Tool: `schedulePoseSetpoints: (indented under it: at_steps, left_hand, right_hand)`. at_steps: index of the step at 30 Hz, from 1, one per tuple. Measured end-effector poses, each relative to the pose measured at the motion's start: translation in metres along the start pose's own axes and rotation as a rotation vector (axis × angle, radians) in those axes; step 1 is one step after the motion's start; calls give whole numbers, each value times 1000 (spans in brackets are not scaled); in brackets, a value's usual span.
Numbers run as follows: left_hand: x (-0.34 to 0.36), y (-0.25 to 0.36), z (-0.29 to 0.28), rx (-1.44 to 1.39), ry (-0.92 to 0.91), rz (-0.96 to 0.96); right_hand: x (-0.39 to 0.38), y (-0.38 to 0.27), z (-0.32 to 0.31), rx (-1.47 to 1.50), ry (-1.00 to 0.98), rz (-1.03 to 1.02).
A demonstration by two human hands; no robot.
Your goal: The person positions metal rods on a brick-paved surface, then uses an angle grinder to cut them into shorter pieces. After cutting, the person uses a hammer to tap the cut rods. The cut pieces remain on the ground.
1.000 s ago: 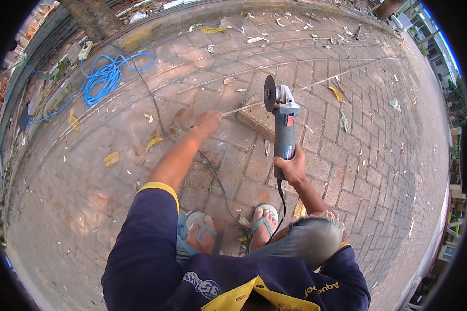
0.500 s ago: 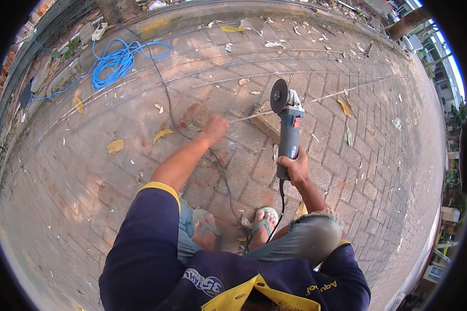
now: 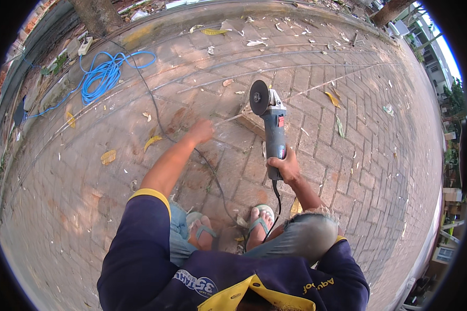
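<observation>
My left hand (image 3: 202,129) is closed round a long thin metal rod (image 3: 308,86), which runs off to the upper right across a paving block (image 3: 251,124). My right hand (image 3: 286,165) grips a grey angle grinder (image 3: 275,132) by its body, the dark disc (image 3: 258,97) upright at the top, over the rod and block. A black power cord hangs from the tool's lower end and runs down by my sandalled right foot.
A coiled blue cable (image 3: 98,83) and a white socket strip (image 3: 85,45) lie by the kerb (image 3: 155,25) at upper left, near a tree trunk (image 3: 93,15). A dark cable (image 3: 160,119), more thin rods and scattered leaves lie on the brick paving (image 3: 363,155).
The view has shifted slightly back and forth. Against the paving, the grinder has moved a little to the left, over the rod. Both hands keep their grips.
</observation>
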State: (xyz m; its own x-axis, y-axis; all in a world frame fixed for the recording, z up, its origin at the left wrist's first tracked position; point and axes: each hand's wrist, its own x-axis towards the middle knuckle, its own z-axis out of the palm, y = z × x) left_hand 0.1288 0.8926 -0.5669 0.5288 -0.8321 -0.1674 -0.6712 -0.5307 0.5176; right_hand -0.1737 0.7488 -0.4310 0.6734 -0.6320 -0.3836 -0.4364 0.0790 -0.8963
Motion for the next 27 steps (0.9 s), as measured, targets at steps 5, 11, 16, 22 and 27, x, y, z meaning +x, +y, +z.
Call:
schedulePoseSetpoints:
  at_steps: [5, 11, 16, 22, 27]
  left_hand:
    - [-23, 58, -28, -158, 140, 114]
    - [-46, 198, -8, -1050, 104, -12]
    - [-35, 237, -6, -1058, 27, -272]
    - [-31, 235, 15, -1151, 160, -238]
    - [-25, 240, 27, -1197, 239, -255]
  right_hand:
    - [4, -7, 12, 26, 53, -9]
    - [5, -23, 26, -80, 171, -71]
    - [3, -20, 37, -276, 361, -128]
    - [4, -4, 35, -409, 401, -218]
    - [9, 7, 32, -479, 477, -311]
